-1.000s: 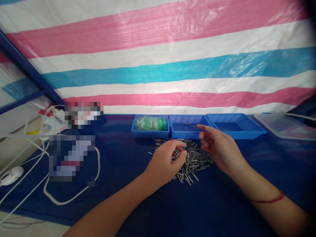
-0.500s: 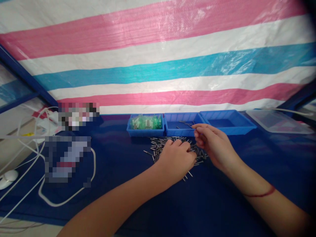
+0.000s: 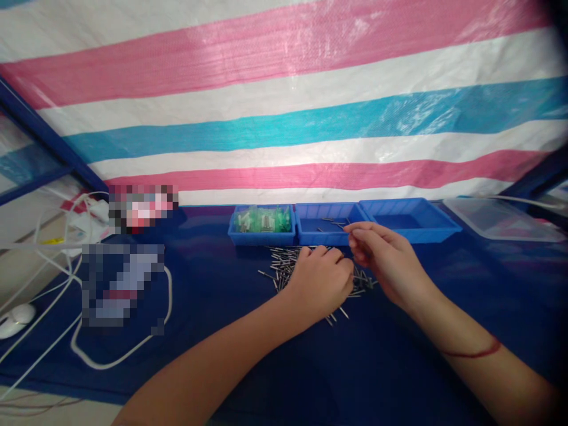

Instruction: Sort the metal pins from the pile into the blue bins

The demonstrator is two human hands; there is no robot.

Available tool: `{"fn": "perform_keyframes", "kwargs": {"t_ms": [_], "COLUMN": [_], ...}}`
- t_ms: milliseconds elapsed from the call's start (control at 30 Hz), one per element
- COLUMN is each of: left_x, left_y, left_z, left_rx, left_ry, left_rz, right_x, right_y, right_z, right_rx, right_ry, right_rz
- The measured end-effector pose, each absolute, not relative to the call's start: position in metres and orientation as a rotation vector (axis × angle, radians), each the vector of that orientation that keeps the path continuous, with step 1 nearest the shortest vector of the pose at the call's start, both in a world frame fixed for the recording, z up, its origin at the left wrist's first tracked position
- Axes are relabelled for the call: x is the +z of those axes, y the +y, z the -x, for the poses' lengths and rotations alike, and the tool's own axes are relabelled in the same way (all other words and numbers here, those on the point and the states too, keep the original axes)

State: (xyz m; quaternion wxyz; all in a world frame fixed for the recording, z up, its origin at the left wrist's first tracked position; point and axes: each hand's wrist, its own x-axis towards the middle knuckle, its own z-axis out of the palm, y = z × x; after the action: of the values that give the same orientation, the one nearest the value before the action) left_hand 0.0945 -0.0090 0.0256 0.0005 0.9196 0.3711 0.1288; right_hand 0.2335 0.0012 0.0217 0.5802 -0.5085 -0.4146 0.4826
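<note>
A heap of thin metal pins lies on the dark blue table. My left hand rests over its middle with the fingers curled down. Its fingertips, and anything in them, are hidden. My right hand is closed in a pinch at the front rim of the middle blue tray. Thumb and forefinger meet there, and what they hold is too small to tell. Several loose pins lie in that tray, one of them close to my right fingertips.
Left of it stands a blue tray with green-and-clear plastic packets. Another blue tray adjoins on the right, beside a clear plastic lid. White cables and a white mouse occupy the left. Striped sheeting hangs behind.
The fingers of my left hand have shifted slightly over the heap. My right hand has stayed almost in place at the middle tray's rim.
</note>
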Motion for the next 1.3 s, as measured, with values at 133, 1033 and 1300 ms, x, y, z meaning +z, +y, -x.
{"fn": "perform_keyframes", "kwargs": {"t_ms": [133,1033,1300], "left_x": [0.032,0.026,0.027], "left_y": [-0.002,-0.003,-0.003], "left_z": [-0.084,-0.042,-0.039], "left_rx": [0.547,1.166,1.165], "left_ry": [1.229,1.052,1.01], "left_rz": [-2.675,-1.991,-2.142], "right_x": [0.022,0.019,0.015], "right_y": [0.003,-0.014,-0.014], "right_z": [-0.238,-0.22,-0.22], "right_rx": [1.02,1.049,0.967], "right_ry": [-1.114,-1.667,-1.495], "right_rz": [1.254,1.219,1.17]}}
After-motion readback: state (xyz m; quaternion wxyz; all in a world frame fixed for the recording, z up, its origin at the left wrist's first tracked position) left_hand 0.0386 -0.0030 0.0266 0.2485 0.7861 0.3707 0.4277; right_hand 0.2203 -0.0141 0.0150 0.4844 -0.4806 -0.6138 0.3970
